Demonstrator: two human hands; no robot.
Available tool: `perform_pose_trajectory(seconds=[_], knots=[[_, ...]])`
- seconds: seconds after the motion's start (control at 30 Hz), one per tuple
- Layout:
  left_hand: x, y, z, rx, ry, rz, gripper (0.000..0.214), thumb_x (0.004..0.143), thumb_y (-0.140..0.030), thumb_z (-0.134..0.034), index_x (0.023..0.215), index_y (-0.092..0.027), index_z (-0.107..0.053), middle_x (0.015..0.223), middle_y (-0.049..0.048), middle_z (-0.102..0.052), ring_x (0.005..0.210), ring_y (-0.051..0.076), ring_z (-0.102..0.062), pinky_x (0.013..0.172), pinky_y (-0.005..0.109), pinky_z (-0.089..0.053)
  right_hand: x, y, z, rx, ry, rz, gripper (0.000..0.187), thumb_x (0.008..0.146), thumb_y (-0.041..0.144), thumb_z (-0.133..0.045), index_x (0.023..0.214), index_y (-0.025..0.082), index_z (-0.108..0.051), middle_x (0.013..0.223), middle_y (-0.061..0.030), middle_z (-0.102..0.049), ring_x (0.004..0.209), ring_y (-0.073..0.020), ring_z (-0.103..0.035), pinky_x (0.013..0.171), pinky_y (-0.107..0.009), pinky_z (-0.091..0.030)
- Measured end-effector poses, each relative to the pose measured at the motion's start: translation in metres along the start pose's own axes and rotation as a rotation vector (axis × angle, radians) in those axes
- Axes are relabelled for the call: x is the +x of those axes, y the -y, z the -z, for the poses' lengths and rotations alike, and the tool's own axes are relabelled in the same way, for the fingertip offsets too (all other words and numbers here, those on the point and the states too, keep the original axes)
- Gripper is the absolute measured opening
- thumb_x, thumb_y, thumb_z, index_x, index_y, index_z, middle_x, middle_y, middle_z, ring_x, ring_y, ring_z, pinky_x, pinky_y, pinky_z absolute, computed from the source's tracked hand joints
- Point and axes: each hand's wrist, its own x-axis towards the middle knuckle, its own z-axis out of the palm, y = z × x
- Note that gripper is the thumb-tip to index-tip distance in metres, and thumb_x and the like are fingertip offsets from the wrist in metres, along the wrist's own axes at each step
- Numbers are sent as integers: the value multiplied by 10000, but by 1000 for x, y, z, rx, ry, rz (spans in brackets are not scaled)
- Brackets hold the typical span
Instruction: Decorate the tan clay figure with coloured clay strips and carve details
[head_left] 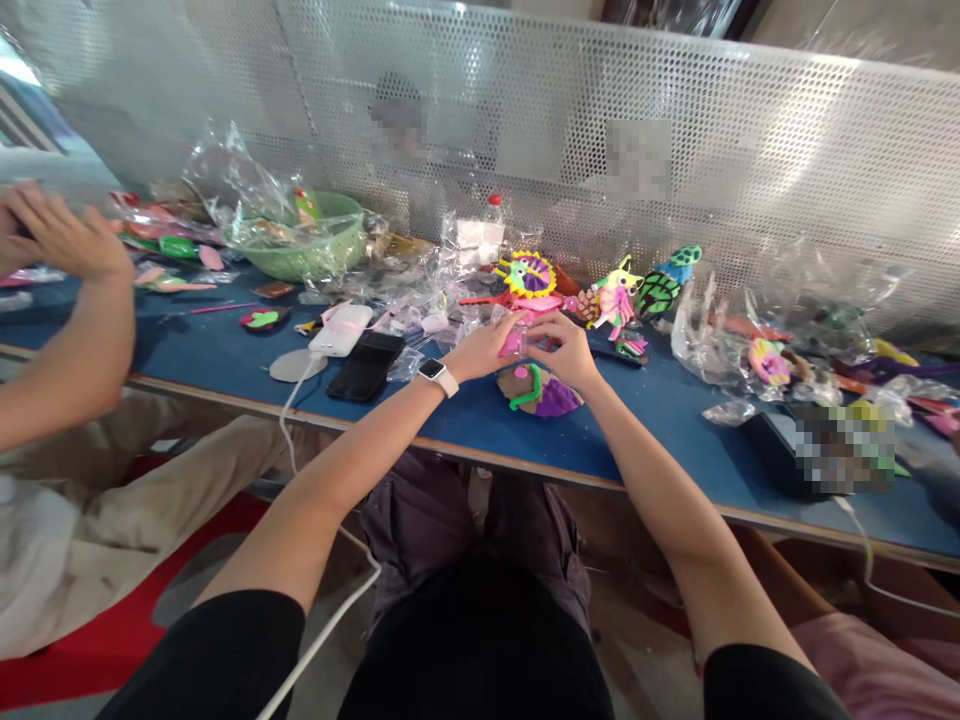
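A small packet of pink clay (511,343) in clear wrapping is between my two hands, just above the blue table. My left hand (486,346), with a watch on its wrist, is closed on the packet's left side. From the right, my right hand (564,348) curls its fingers and thumb at the wrapping's edge. Right below my hands lies a flat, shell-shaped clay piece (559,397), brown and purple with a green curved strip and a pink dot. My fingers partly cover its upper edge.
Behind my hands stand a yellow-edged clay figure (531,274), a pink-and-yellow figure (618,296) and a turtle (664,285). A black phone (366,367), white power bank (341,330) and green bowl (315,255) are leftward. A co-worker's hands (71,230) show far left.
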Motion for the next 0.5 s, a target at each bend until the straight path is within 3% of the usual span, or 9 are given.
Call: perform_pose_trajectory(seconds=[0.1, 0.23, 0.5], knots=[[0, -8, 1, 13, 15, 81, 889, 1100, -522, -724, 1806, -163, -321, 1723, 248, -591, 1488, 394, -706, 1188, 506, -611, -2, 1, -5, -44, -25, 22, 145, 866, 314, -908, 1005, 279, -932, 1129, -80, -818, 864, -216, -726, 766, -385, -652], [-2, -15, 4, 47, 6, 120, 878, 1102, -463, -685, 1830, -186, -279, 1567, 226, -727, 1273, 379, -815, 1039, 490, -661, -3, 1, -9, -22, -42, 39, 179, 884, 332, -901, 1052, 279, -935, 1161, -90, -811, 914, -235, -747, 838, -420, -675], [-2, -11, 2, 24, -36, 23, 962, 991, -173, -635, 1844, -202, -191, 1182, 124, -842, 1001, 298, -826, 835, 385, -624, -3, 12, -14, -17, 43, -1, 320, 860, 537, -941, 992, 250, -893, 1036, -71, -786, 724, -187, -663, 694, -378, -629]])
